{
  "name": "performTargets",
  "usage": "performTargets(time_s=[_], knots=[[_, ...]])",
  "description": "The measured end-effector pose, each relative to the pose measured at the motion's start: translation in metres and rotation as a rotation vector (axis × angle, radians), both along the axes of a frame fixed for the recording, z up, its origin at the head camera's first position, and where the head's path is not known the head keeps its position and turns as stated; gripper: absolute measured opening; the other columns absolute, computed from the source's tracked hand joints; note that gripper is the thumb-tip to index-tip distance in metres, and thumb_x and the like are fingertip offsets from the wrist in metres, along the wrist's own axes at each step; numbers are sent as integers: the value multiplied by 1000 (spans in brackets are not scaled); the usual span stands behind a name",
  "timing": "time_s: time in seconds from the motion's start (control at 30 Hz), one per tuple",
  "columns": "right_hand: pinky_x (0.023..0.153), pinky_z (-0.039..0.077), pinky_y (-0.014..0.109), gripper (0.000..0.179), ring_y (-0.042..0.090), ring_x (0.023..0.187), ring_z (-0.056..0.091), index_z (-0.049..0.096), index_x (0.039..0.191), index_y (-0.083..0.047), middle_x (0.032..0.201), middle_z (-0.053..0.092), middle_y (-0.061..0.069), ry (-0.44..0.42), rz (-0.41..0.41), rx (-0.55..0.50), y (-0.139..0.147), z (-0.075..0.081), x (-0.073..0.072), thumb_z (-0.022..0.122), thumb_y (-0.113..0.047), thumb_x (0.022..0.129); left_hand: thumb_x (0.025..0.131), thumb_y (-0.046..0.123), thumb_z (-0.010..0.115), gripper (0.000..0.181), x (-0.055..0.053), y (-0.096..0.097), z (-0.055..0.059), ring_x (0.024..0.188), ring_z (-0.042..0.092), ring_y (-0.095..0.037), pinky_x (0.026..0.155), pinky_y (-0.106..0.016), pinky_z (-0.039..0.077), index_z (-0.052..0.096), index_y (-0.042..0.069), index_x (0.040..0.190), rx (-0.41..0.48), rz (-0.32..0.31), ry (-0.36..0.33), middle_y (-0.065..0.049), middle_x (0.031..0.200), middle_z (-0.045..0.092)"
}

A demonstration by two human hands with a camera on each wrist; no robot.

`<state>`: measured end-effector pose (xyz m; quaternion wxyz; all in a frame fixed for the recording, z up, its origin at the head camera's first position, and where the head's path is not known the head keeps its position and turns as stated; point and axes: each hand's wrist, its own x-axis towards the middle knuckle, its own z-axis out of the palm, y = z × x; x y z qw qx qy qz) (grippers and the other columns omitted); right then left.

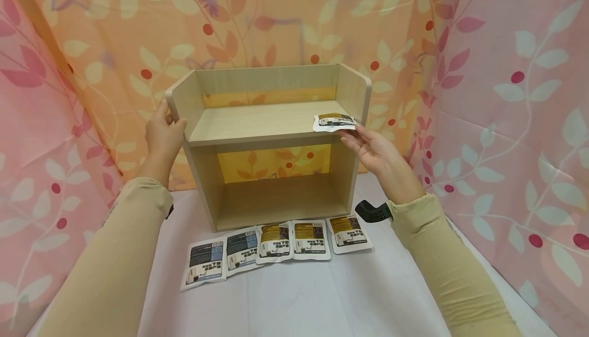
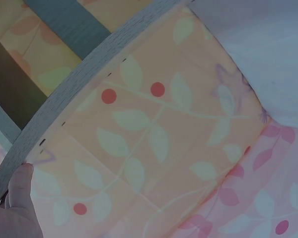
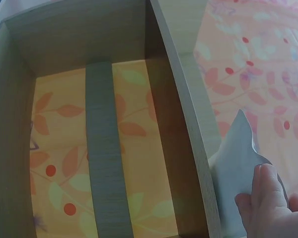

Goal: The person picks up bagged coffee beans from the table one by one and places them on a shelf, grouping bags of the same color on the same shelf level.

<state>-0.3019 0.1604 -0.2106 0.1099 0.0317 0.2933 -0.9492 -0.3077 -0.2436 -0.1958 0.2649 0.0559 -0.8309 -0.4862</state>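
My left hand (image 1: 163, 135) grips the left side panel of a light wooden two-tier shelf (image 1: 257, 137); the left wrist view shows part of that hand (image 2: 20, 206) at the panel's edge. By the shelf's upper board, toward its right end, my right hand (image 1: 375, 153) pinches a flat white sachet (image 1: 334, 121) with a gold and dark label. The thumb is at the sachet's right edge and fingers lie under it. In the right wrist view, the sachet's plain pale back (image 3: 233, 173) faces the camera beside the board's front edge.
Several similar sachets lie in a row on the white tabletop (image 1: 285, 301) before the shelf. At left are two blue-labelled ones (image 1: 205, 263); gold-labelled ones (image 1: 312, 240) lie to the right. Patterned cloth (image 1: 285, 15) hangs behind and on both sides.
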Motion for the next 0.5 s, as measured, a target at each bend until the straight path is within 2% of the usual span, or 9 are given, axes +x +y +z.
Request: performTargets(time_s=[0.07,0.13,0.2,0.23,0.3,0.43,0.47,0.5], knots=[[78,55,37,56,31,108,63,29,152,-11,111,61,18,-11,-1,-3,-2,2,-2,46,-1,99,96,9,51,69,-1,0,0,128,48,-24,100,-39,45,23,30,155,8,-2,3,-18,141,48],[85,52,36,56,26,126,49,28,152,-10,129,54,15,-20,-8,3,-4,5,-6,45,-1,99,97,8,51,69,-1,0,0,129,47,-24,100,-39,45,22,30,155,19,-9,4,-18,142,47],[90,48,35,55,21,137,35,28,152,-10,144,43,12,-29,-15,12,-6,7,-9,45,-1,99,97,7,50,69,-1,0,0,130,46,-24,100,-40,44,22,29,156,23,-13,3,-18,143,46],[91,47,35,54,20,138,34,29,151,-9,144,42,12,-33,-15,17,-7,8,-11,44,-1,99,97,7,50,69,-1,0,0,131,45,-24,100,-40,44,22,29,156,26,-15,3,-18,143,46],[89,49,35,49,27,126,52,33,146,-8,138,47,14,-39,-18,34,-8,9,-15,44,-1,99,97,7,50,69,-1,0,0,131,45,-24,100,-41,44,22,29,156,25,-19,3,-18,143,46],[91,48,35,45,26,125,52,35,144,-8,143,43,12,-52,-17,46,-11,13,-21,43,-1,100,97,8,51,68,-1,-1,0,130,45,-25,100,-43,44,23,30,155,11,-16,5,-19,142,47],[93,45,34,47,26,126,52,33,146,-8,148,38,12,-49,-15,50,-12,14,-22,42,-1,100,97,8,51,68,-1,-1,0,130,46,-25,100,-43,44,23,30,155,7,-14,7,-19,142,47],[96,42,33,48,23,133,43,32,148,-9,153,32,9,-53,-15,50,-13,15,-24,41,-2,101,97,8,51,68,-1,-2,-1,130,46,-25,100,-43,44,24,30,155,5,-12,10,-19,141,48]])
